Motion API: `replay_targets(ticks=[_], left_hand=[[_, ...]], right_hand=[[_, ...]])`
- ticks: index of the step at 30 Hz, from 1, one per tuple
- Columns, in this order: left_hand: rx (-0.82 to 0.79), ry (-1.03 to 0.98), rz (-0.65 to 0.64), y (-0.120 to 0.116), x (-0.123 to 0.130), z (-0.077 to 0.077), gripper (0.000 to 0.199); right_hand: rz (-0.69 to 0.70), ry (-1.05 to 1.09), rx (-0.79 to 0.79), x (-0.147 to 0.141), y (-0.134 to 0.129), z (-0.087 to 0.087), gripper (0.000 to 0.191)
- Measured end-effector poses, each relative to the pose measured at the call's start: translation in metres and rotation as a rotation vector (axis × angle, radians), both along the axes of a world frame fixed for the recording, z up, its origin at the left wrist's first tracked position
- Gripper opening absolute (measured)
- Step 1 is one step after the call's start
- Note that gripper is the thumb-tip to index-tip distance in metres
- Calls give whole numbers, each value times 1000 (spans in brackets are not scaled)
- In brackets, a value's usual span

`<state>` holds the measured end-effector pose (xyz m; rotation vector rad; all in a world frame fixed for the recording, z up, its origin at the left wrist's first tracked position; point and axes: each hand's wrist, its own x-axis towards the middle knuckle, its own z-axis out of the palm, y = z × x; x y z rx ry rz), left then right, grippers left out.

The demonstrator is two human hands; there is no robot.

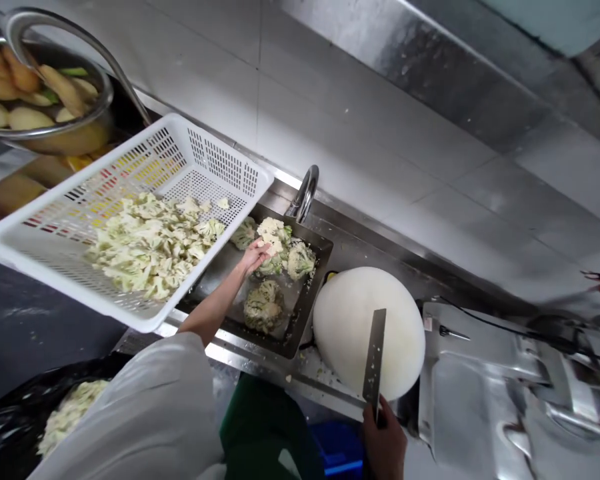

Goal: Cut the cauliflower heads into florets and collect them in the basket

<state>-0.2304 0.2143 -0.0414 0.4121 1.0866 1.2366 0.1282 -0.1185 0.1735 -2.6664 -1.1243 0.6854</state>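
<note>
My left hand reaches into a dark metal sink basin and grips the edge of a pale cauliflower between thumb and fingers. Several more heads lie around it, among them one brownish cauliflower nearer to me. At the lower right, my right hand is closed around the handle of a cleaver. The cleaver's blade points away from me, over a round white cutting board. Small white crumbs stick to the blade.
A white perforated basket with cut cauliflower pieces stands left of the basin. Behind it is a metal pot of vegetables under a curved pipe. A faucet rises behind the basin. Metal equipment stands right of the board.
</note>
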Motion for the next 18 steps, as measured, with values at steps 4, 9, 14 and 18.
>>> replay_targets(ticks=[4,9,14,18], left_hand=[[128,-37,-242,-48,17,32,51],[482,373,-493,-73,74,84,40],[925,505,-841,-91,174,110,17],[1001,577,-994,-131,250,97,20]], right_hand=[[-20,33,31,32,0,-12,66],[29,58,104,75,-11,-20,59],[50,204,101,132,-32,-44,57],[130,217,38,167,-39,-63,46]])
